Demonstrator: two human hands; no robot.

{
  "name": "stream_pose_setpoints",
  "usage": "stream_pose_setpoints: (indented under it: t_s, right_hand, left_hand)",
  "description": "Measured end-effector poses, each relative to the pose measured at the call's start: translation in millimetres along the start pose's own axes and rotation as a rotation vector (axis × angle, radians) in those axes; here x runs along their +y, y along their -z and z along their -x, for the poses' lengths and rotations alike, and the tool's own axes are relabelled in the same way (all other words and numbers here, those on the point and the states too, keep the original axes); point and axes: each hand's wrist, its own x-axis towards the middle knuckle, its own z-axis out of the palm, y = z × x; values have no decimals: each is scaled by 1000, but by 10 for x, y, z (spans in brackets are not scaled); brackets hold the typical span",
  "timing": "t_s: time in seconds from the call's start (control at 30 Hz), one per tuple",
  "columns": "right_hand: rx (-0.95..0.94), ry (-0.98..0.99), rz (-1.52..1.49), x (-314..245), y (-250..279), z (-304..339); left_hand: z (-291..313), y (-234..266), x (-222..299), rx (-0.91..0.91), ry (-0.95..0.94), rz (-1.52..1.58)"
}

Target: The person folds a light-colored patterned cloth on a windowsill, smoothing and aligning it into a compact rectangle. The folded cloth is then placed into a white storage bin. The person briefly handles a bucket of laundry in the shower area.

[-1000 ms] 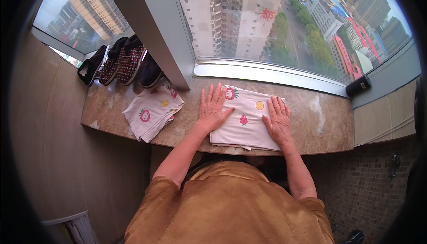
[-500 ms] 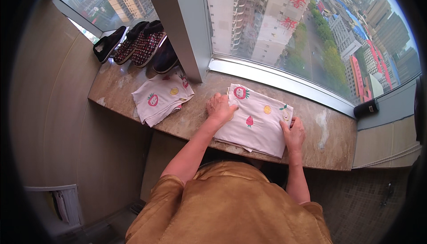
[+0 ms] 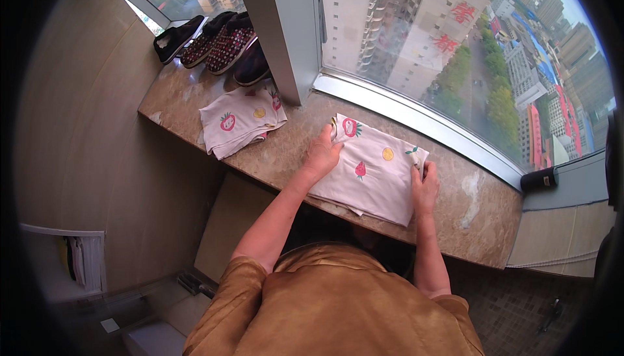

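Note:
A folded pale pink cloth with printed strawberries and yellow fruit lies on the brown marble window ledge. My left hand grips its left edge near the far corner, thumb on top and fingertips partly hidden at the side. On the opposite side, my right hand holds the edge by the far right corner, with the thumb over the fabric. Several layers show along the cloth's near edge. To the left, a smaller folded cloth of the same print rests on the ledge, touched by neither hand.
Dark shoes, some dotted, lean at the ledge's left end behind a grey window post. A large window borders the far side. A black cylinder sits at the right end. A white-framed wall recess is low left.
My left hand has slid up along the cloth's left edge toward the far corner, its fingers now at the side. The right hand keeps its place at the right edge. The whole view has shifted slightly.

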Motion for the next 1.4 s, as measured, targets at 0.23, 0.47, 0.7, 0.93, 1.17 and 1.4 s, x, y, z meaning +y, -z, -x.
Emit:
stream_pose_setpoints:
  t_s: [0.23, 0.47, 0.7, 0.93, 1.17, 1.4]
  right_hand:
    - [-186, 64, -339, -52, 110, -31]
    - [-386, 192, -152, 112, 262, 43]
    - [-317, 233, -312, -409, 238, 115]
    - [-340, 507, -302, -1262, -222, 215]
    - [-725, 232, -685, -1945, -641, 586]
    - [-697, 409, -610, -1977, -497, 1228]
  left_hand:
    - [254, 77, 247, 378, -385, -407]
    - [683, -310, 577, -23, -481, -14]
    - [612, -232, 808, -335, -169, 347]
    - [559, 318, 804, -542, 136, 1006]
    - [459, 757, 65, -542, 349, 1471]
    - [283, 1114, -113, -514, 433, 1474]
